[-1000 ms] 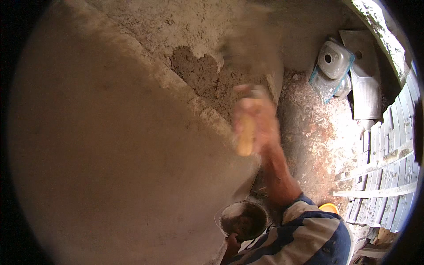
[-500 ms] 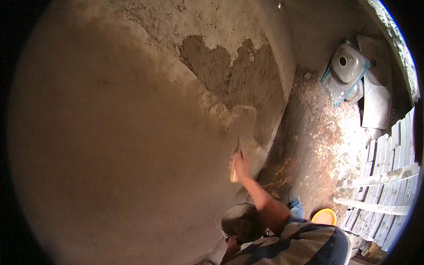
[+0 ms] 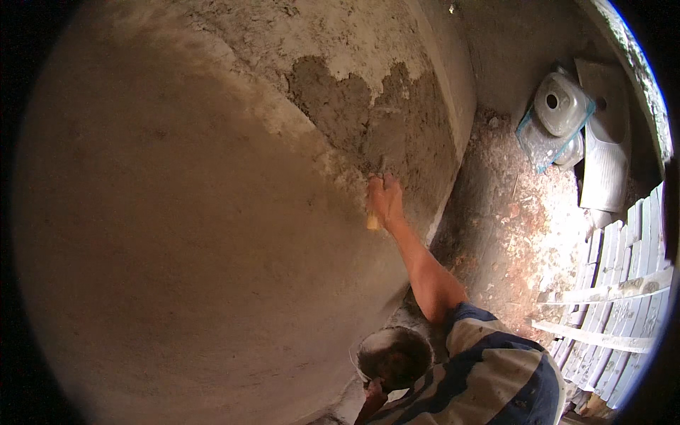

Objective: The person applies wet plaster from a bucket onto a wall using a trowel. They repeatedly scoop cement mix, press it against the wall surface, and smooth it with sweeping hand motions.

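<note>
My right hand [image 3: 386, 200] is closed around the pale wooden handle of a trowel [image 3: 372, 222]. It reaches up along the wall [image 3: 198, 248], over the lower edge of a darker, rough patch of wet mortar [image 3: 333, 106]. The trowel's blade blends into the mortar and is hard to make out. Low in the view, my left hand [image 3: 374, 388] grips the near rim of a round bucket [image 3: 360, 354], with dark, wet-looking material inside. Most of the left forearm is hidden by my striped sleeve and shirt.
Metal sink basins [image 3: 559, 106], partly wrapped in plastic, lean at the far right beside a sink with a drainboard [image 3: 605, 166]. Stacked pale slats [image 3: 623, 312] stand along the right side. The floor [image 3: 510, 234] carries scattered debris beside the wall's edge.
My right hand has moved up the wall with the trowel, and the arm is straighter. My left hand stays at the bucket. An orange-rimmed basin on the right is now covered by my shoulder.
</note>
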A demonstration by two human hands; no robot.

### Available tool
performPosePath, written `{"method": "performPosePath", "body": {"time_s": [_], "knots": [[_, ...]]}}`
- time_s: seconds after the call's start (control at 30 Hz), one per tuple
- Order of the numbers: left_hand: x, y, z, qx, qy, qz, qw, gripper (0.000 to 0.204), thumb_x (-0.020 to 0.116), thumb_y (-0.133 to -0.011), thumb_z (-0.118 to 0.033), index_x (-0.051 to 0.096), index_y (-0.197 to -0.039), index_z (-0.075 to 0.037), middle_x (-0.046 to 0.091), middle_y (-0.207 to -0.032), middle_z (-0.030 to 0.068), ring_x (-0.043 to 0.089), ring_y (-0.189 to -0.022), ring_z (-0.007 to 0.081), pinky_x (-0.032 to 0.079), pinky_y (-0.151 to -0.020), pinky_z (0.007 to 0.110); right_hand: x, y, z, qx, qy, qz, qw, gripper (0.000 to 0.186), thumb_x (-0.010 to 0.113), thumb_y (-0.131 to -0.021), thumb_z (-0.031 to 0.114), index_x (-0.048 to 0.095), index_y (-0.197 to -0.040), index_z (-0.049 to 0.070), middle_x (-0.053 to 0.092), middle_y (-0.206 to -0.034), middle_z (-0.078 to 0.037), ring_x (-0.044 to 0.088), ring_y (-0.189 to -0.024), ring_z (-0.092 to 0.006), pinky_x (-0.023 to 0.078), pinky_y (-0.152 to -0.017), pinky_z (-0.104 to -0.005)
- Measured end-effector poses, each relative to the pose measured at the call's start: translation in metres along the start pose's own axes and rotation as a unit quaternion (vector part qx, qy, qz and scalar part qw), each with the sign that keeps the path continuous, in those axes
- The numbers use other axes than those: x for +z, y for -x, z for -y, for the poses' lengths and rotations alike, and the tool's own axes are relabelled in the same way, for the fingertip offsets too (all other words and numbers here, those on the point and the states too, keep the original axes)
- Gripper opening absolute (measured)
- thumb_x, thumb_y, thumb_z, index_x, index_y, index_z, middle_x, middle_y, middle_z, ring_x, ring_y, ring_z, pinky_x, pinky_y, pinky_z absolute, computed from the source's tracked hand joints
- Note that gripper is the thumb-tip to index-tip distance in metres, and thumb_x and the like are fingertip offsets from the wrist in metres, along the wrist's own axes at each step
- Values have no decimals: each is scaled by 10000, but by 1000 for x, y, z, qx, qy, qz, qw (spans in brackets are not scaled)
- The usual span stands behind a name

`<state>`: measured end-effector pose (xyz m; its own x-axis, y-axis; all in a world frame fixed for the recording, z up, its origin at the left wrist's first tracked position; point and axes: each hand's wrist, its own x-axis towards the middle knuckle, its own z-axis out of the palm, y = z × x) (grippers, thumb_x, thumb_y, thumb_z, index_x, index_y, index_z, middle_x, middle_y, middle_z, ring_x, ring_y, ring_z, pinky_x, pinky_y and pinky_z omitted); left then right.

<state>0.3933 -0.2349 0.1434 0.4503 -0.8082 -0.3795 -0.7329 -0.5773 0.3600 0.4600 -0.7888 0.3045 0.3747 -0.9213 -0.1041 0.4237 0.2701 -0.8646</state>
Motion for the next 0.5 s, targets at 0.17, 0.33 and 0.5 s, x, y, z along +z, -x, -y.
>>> {"method": "performPosePath", "body": {"time_s": [0.17, 0.33, 0.5], "knots": [[-3, 5, 0, 37, 79, -39, 995, 328, 605, -666, -46, 541, -987, -26, 562, -886, 216, 550, -832, 376, 405, -761, 461, 42, 73, 49, 34, 109, -21, 993, 366, 454, -921, 261, 472, -1124, -43, 552, -852, -99, 551, -634, -199, 471, -546, -319], [7, 5, 21, 54, 8, -26, 998, 357, 623, -680, -86, 529, -1014, -2, 555, -910, 222, 550, -840, 376, 415, -759, 487, 49, 98, 41, 145, -215, 54, 964, 415, 527, -869, 238, 444, -1170, -35, 525, -746, -81, 515, -549, -167, 453, -472, -320], [12, -9, 23, 29, 41, -22, 999, 362, 625, -675, -83, 528, -1014, -5, 555, -914, 218, 549, -848, 372, 413, -764, 481, 22, 130, 101, 186, -244, 148, 940, 323, 541, -862, 239, 489, -1084, 10, 535, -760, -72, 525, -561, -147, 464, -470, -282]]}}
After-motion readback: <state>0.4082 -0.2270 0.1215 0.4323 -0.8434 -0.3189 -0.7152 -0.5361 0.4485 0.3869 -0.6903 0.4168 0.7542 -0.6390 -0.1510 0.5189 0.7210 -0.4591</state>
